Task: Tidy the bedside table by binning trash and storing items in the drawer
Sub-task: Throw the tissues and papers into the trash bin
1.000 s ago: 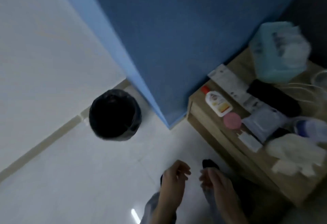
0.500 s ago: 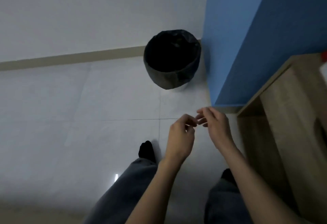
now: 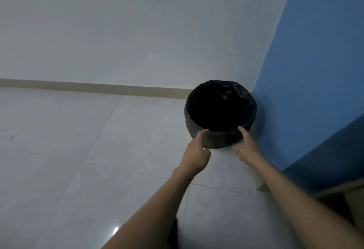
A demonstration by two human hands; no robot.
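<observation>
Reaching out from where they fidgeted together half a second ago, both hands now grip the near rim of the bin, which stands on the floor against the blue wall. The left hand and right hand each pinch the black liner, arms outstretched. Likely they mean to pull it toward the bedside table.

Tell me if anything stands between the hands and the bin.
Nothing visible does. The left hand and right hand both already touch the near rim of the black-lined bin, one on each side.
</observation>
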